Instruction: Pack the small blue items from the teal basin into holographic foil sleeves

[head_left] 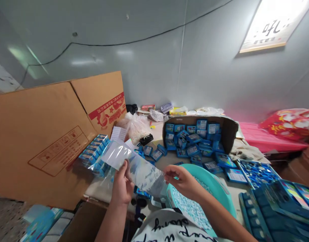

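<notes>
A clear plastic bag (pixel 146 173) with a white upper part spans the space between my hands, tilted down to the right. My left hand (pixel 123 183) grips its near edge, thumb on top. At the bag's right end, the fingers of my right hand (pixel 181 179) are curled and pinch its edge. Below my right forearm stands a turquoise basin (pixel 227 196) holding many small pale blue pieces (pixel 186 201). Left of the bag, a wrapped stack of small blue boxes (pixel 95 151) leans by the cardboard.
A large cardboard carton (pixel 43 134) rises at left. Behind the basin, an open carton (pixel 227 129) lies on its side, full of small blue boxes (pixel 193 149). At right are a tray of blue items (pixel 259 173) and stacked blue display boxes (pixel 282 208). A plastic bag of pieces (pixel 138 129) sits behind.
</notes>
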`<action>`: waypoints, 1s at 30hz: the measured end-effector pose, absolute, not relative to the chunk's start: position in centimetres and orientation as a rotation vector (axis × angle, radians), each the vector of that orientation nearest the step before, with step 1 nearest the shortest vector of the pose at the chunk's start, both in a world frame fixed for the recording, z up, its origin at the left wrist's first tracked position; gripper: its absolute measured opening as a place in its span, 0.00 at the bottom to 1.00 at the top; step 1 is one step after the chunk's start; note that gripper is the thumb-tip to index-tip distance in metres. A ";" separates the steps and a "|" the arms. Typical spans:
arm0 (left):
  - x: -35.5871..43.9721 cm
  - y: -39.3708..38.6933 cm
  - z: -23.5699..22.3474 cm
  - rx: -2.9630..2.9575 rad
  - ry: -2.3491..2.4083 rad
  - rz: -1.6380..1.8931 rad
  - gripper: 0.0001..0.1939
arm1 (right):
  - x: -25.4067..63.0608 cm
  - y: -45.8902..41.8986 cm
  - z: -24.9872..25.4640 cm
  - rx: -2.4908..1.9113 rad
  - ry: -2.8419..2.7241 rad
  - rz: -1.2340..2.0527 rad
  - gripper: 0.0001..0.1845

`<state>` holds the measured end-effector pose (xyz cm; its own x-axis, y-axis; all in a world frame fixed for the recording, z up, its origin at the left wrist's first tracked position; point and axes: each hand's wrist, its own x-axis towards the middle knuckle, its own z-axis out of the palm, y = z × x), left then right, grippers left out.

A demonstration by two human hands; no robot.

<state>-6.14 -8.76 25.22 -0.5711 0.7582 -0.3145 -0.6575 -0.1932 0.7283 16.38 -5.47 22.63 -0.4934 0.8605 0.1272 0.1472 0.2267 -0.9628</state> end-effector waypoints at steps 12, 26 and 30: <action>-2.6 -11.1 22.4 0.497 1.044 1.566 0.21 | 13.2 -7.1 24.5 -1.052 -1.965 0.974 0.08; -8.4 -11.0 25.4 1.542 1.369 0.959 0.18 | 9.8 -9.1 21.9 -0.844 -0.938 1.862 0.21; -8.6 -10.3 25.9 1.794 1.569 0.928 0.26 | 9.7 -9.9 20.6 -0.840 -0.727 1.996 0.22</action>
